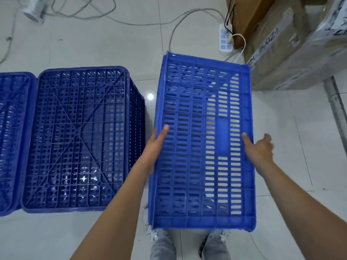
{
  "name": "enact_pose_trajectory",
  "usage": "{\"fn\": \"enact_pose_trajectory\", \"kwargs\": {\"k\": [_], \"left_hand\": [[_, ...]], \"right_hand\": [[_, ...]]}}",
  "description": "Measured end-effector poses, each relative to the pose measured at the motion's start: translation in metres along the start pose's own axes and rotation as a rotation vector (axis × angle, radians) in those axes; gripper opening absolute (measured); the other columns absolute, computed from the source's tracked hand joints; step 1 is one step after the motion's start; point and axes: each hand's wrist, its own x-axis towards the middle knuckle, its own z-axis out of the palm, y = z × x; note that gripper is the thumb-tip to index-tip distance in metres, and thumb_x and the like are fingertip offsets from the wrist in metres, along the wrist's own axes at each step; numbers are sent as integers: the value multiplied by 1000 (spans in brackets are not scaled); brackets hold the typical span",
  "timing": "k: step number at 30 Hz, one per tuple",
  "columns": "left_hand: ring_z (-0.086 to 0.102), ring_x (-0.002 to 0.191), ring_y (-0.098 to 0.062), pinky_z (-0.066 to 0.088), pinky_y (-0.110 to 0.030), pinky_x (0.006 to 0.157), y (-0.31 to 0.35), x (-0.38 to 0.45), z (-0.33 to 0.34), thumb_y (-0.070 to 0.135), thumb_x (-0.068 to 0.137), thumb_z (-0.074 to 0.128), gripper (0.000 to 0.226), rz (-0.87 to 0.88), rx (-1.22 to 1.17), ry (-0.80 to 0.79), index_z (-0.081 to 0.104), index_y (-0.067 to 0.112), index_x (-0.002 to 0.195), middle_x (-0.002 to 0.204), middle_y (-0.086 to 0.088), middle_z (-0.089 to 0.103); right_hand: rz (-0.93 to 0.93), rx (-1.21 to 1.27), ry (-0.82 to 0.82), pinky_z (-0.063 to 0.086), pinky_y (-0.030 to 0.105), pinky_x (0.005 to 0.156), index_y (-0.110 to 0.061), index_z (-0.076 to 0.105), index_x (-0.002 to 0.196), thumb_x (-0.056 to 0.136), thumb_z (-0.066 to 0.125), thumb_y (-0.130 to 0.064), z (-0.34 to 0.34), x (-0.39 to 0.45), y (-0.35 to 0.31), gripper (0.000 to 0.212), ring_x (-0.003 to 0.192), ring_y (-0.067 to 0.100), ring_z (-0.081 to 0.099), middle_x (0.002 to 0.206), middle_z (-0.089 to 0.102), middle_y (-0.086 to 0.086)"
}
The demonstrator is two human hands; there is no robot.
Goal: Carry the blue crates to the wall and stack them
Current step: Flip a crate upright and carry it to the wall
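I hold a bright blue slatted crate above the floor, turned so one long slatted side faces up. My left hand grips its left edge, thumb on top and fingers hidden underneath. On the right edge, my right hand grips with the thumb lying on the top face. A darker blue crate stands upside down on the floor to the left, its ribbed base facing up. Another upturned blue crate touches it at the far left, cut off by the frame.
Cardboard boxes stand at the upper right, one wrapped in plastic. A white power strip and several cables lie on the tiled floor beyond. A white round device sits top left. My shoes show below the crate.
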Motion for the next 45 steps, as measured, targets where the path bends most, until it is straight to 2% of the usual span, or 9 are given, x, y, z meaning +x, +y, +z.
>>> {"fn": "enact_pose_trajectory", "kwargs": {"k": [3,7,13,19,23,28,38,42,45], "left_hand": [[25,148,-29,31,-48,115,-4,0,2,35,87,74,105,66,198,144,-1,20,159,165,-1,14],[25,148,-31,34,-52,115,-10,11,6,29,80,82,118,60,241,188,-6,19,158,165,-6,11],[28,146,-33,37,-53,112,-7,13,7,31,78,83,119,60,255,221,-5,19,158,164,-8,14],[33,144,-36,44,-52,107,-5,14,-8,32,78,82,118,0,231,319,-1,15,160,164,-10,18],[58,112,-31,53,-35,81,-9,5,1,34,95,63,87,27,318,356,8,17,159,141,-3,50],[37,142,-30,36,-44,110,-12,-1,37,52,104,32,64,5,246,120,30,14,155,158,-6,35],[73,80,-31,60,-38,66,-8,24,28,68,96,31,68,-87,-177,20,65,16,125,89,1,76],[52,132,-26,43,-48,109,-10,45,5,100,58,41,122,-71,-15,93,39,21,151,151,-4,47],[32,145,-34,39,-48,108,-5,47,1,61,95,46,85,-105,147,205,8,21,160,165,-5,16]], "right_hand": [[184,185,-298,43,43,95,4,49,130,87,45,-71,10,-7,-1,86,116,37,55,114,54,13],[92,235,-140,50,40,68,-9,55,78,83,47,-75,21,-10,1,67,68,26,54,84,59,15],[99,217,-135,53,41,78,-4,64,89,89,45,-69,15,-14,-5,68,77,29,60,92,68,15],[-9,228,-80,40,26,44,-10,49,67,97,41,-58,10,-46,-35,57,48,17,58,65,61,7],[-194,110,77,51,39,59,-16,41,63,98,39,-56,25,-77,-51,53,65,34,65,70,62,12],[-320,-163,77,41,38,62,-8,60,93,102,43,-43,67,-124,-60,40,80,37,63,79,65,11],[-422,153,-501,52,32,68,-15,65,92,84,71,-11,134,-130,-43,10,80,21,66,88,69,5],[-315,310,-607,56,36,88,-13,67,106,90,62,-1,135,-102,-18,20,95,25,68,102,70,10],[-371,114,-345,48,24,83,-9,59,128,95,55,-7,109,-63,-3,34,99,24,64,122,63,10]]}}
